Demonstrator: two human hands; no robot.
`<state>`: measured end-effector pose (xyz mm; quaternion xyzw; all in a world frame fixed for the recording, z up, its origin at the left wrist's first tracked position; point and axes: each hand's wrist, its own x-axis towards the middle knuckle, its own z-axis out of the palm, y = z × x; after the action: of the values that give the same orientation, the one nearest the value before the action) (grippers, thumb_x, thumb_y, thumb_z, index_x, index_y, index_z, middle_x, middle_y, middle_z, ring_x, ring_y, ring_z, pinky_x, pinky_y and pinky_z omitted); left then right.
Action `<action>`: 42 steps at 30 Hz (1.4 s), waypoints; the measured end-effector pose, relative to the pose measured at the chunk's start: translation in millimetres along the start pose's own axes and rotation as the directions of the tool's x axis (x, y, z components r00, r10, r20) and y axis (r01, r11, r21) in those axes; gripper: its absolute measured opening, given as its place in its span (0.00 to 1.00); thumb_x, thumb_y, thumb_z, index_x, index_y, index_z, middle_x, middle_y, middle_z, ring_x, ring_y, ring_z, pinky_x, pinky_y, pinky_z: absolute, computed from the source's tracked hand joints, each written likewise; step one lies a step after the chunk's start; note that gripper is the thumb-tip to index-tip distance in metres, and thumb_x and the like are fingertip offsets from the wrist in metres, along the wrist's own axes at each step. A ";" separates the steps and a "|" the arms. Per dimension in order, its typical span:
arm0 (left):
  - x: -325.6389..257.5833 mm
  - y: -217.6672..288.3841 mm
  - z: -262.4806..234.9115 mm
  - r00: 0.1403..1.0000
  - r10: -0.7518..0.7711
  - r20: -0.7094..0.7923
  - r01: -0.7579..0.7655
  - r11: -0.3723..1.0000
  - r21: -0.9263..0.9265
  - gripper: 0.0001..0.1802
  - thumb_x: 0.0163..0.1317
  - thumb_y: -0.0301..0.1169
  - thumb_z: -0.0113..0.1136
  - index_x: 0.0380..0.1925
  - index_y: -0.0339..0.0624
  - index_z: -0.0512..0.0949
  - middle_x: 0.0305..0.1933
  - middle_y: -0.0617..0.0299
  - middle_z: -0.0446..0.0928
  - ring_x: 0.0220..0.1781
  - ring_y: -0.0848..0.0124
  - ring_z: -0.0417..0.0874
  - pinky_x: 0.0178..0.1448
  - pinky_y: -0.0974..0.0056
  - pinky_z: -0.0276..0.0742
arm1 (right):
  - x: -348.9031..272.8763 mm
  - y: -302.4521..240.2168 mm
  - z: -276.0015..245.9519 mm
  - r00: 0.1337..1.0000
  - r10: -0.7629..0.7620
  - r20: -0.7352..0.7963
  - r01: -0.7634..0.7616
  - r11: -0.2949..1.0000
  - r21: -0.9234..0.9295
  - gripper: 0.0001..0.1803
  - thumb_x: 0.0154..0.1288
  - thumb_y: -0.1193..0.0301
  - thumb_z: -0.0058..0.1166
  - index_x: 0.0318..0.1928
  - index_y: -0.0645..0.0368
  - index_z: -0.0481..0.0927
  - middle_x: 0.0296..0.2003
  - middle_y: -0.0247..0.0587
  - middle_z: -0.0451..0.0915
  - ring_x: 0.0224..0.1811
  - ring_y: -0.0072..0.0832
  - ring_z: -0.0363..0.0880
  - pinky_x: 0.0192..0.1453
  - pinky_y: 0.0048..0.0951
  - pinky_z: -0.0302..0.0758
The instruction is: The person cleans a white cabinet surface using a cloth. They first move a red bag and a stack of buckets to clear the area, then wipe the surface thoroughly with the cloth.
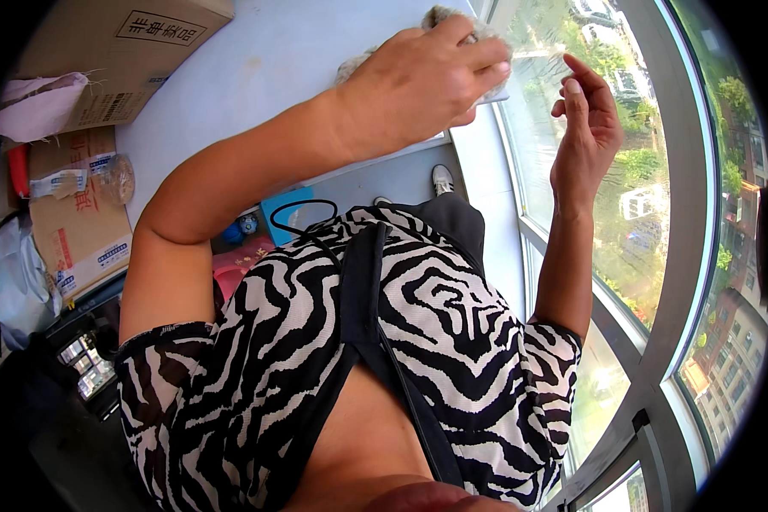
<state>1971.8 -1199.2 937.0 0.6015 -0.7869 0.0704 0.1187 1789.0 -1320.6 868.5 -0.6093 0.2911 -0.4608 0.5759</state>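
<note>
My left hand (418, 85) is closed on a crumpled grey-beige rag (439, 15), at the right end of a white tabletop (247, 94). Parts of the cloth stick out past the fingers on both sides; the palm side is hidden. To the right, my right hand (590, 124) is raised in front of the window pane (648, 179). Its index finger and thumb stretch out apart while the other fingers curl, and nothing shows in it. Whether it touches the glass, I cannot tell.
A cardboard box (94, 51) stands on the tabletop's far left. Below it are another carton (81, 222), a clear tape roll (118, 179) and a white plastic bag (13, 269). A grey window frame (674, 171) runs along my right. My shoe (442, 179) shows on the floor.
</note>
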 end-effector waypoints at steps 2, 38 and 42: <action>-36.2 4.6 -15.3 0.998 -0.042 0.050 0.041 0.999 0.018 0.35 0.43 0.28 0.74 0.57 0.45 0.79 0.54 0.66 0.75 0.50 0.64 0.74 0.55 0.65 0.79 | -2.1 1.2 -9.4 0.999 -0.024 -0.021 0.022 0.996 -0.086 0.13 0.74 0.75 0.52 0.55 0.63 0.83 0.41 0.37 0.82 0.36 0.15 0.74 0.40 0.18 0.72; -208.4 -46.5 -62.6 0.888 -0.459 0.003 0.458 0.887 -0.062 0.16 0.49 0.24 0.70 0.40 0.36 0.82 0.58 0.60 0.74 0.58 0.59 0.72 0.61 0.60 0.78 | -47.7 -68.8 206.4 0.140 -0.135 0.981 0.841 0.538 -0.046 0.39 0.56 0.67 0.55 0.64 0.82 0.66 0.62 0.67 0.71 0.70 0.53 0.63 0.77 0.47 0.60; -188.1 -81.3 -57.6 0.907 -0.420 -0.011 0.420 0.907 0.003 0.16 0.50 0.24 0.69 0.41 0.36 0.82 0.58 0.58 0.73 0.59 0.59 0.73 0.63 0.59 0.77 | -27.8 -51.4 229.5 0.217 -0.194 0.957 0.921 0.365 -0.134 0.37 0.55 0.71 0.51 0.64 0.83 0.66 0.61 0.68 0.72 0.69 0.53 0.63 0.77 0.47 0.59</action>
<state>2102.6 -1031.4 938.8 0.7566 -0.6383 0.0483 0.1333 1974.4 -1187.9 932.4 -0.9722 -0.1474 -0.1498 0.1037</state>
